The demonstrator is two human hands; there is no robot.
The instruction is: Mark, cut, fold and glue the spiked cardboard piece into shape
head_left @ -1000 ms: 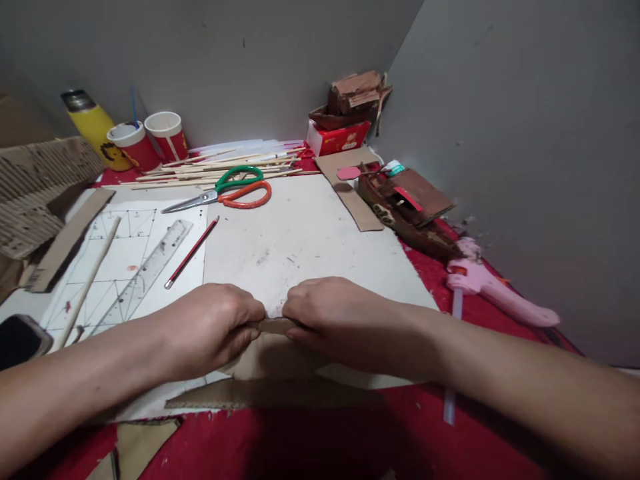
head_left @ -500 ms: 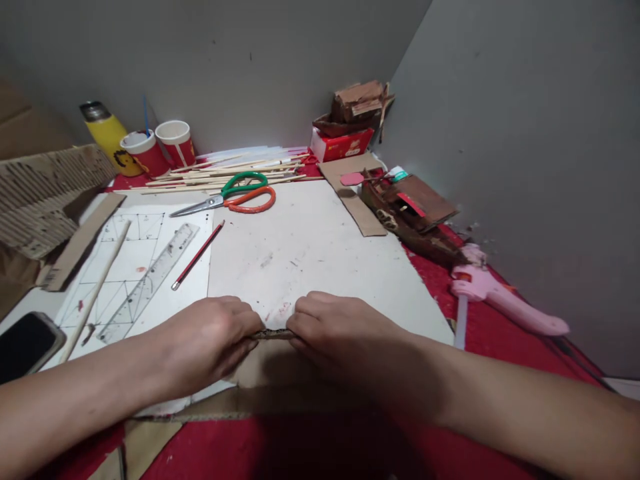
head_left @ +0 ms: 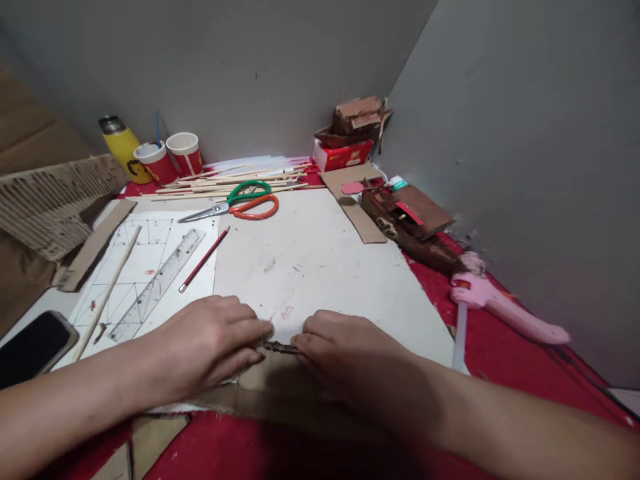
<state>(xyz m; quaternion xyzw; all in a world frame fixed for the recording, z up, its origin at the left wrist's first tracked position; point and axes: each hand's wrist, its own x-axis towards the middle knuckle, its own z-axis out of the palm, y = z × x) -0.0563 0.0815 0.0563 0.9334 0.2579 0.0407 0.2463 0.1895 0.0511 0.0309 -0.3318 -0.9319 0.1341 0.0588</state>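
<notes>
Both of your hands pinch one cardboard piece (head_left: 280, 347) at the near edge of the white board (head_left: 320, 267): left hand (head_left: 215, 343) and right hand (head_left: 345, 350) clamp its ends, equally near, its folded edge running left-right between them.

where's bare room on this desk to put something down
Free: the white board between the red pencil, the green and orange scissors and both hands. Crowded: the wooden sticks at the back, the pink glue gun side and the ruler sheet.
</notes>
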